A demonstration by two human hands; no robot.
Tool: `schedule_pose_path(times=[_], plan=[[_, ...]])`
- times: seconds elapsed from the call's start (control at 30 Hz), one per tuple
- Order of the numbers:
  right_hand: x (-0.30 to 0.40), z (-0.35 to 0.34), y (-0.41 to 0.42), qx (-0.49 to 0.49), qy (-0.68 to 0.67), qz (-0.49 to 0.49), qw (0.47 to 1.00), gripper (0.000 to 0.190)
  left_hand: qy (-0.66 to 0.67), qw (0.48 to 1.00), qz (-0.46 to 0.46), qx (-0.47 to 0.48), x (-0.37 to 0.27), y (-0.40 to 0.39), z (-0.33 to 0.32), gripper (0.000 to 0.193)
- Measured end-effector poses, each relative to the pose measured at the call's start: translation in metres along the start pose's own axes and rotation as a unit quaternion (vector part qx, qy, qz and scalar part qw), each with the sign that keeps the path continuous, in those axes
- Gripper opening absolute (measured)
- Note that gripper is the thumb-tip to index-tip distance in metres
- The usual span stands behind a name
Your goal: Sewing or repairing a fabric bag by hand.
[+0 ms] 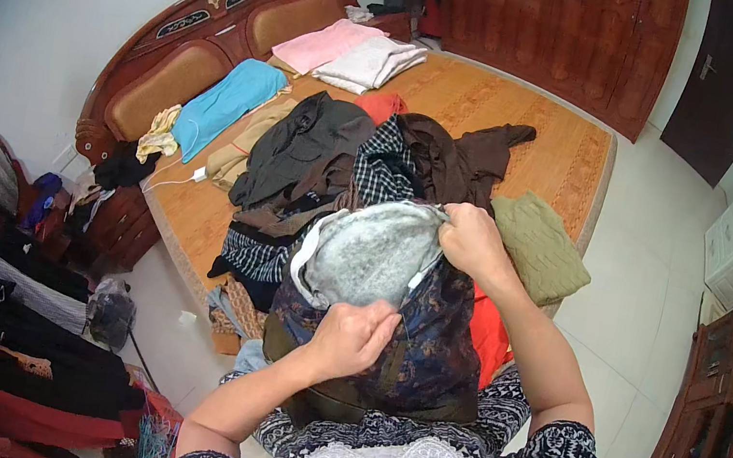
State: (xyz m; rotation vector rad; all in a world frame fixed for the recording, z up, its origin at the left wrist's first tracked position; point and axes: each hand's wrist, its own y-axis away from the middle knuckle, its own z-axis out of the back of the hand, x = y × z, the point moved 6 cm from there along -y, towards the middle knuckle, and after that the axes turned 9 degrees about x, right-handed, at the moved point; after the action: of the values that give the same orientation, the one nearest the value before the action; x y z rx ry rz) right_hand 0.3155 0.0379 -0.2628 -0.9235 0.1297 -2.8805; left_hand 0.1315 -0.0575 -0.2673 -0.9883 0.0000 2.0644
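A dark patterned garment (443, 338) with a pale grey fleecy lining (373, 256) lies bunched over my lap and the bed's near edge. My right hand (471, 240) grips the far right edge of its opening. At the near edge of the opening, my left hand (355, 337) pinches the cloth between thumb and fingers. A white band lines the left side of the opening. Just beyond it lie a black-and-white checked cloth (387, 163), a dark grey garment (309, 138) and a dark brown garment (452, 159). An olive knitted garment (539, 248) is right of my right hand.
The bed (558, 145) also bears a blue pillow (231, 102), folded pink cloth (329, 46) and white cloth (372, 64). Red cloth (488, 339) hangs at the near edge. Clothes on a rack (27, 316) stand left; a wooden cabinet (699, 427) stands right.
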Motion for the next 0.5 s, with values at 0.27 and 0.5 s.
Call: schedule_pose_path(times=[0.27,0.5], plan=[[0.038,0.022,0.059,-0.019,-0.194,0.08,0.977,0.025,0.234,0.965,0.121,-0.009,0.053,-0.004,-0.002,0.011],[0.049,-0.018,0.112,-0.015,-0.153,0.122,0.981,0.019,0.306,0.944,0.126,-0.014,0.063,-0.025,0.012,0.014]])
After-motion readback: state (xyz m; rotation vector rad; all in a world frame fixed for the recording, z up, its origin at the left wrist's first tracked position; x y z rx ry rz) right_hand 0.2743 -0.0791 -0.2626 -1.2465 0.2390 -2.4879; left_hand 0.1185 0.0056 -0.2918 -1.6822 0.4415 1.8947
